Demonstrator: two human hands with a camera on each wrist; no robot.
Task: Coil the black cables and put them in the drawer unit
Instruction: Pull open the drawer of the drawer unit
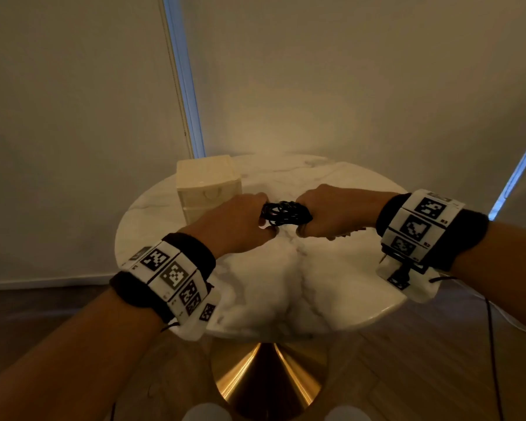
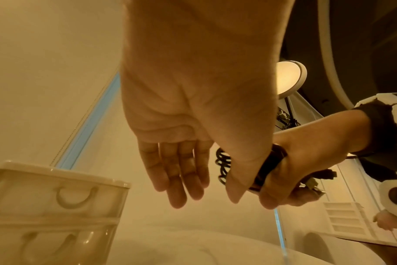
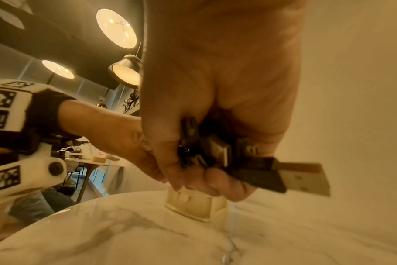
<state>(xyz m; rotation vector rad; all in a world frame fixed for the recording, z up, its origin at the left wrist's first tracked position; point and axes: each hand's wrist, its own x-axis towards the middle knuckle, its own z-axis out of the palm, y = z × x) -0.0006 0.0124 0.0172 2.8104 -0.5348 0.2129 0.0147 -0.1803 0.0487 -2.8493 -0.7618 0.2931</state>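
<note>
A coiled bundle of black cable (image 1: 286, 212) hangs between my two hands above the round marble table (image 1: 331, 183). My right hand (image 1: 304, 223) grips its right end in a fist. In the right wrist view the fingers (image 3: 218, 182) curl round the black loops (image 3: 193, 143), and a USB plug (image 3: 306, 177) sticks out to the right. My left hand (image 1: 263, 217) is at the coil's left end. The left wrist view shows its four fingers (image 2: 179, 179) hanging straight and its thumb lying against the coil (image 2: 222, 166). The cream drawer unit (image 1: 208, 183) stands at the table's back left, drawers closed.
The drawer fronts (image 2: 57, 197) have U-shaped handles and face me. The table stands on a gold cone base (image 1: 268, 381) over a wooden floor. A thin black wire (image 1: 492, 344) hangs from my right wrist. Plain walls stand close behind the table.
</note>
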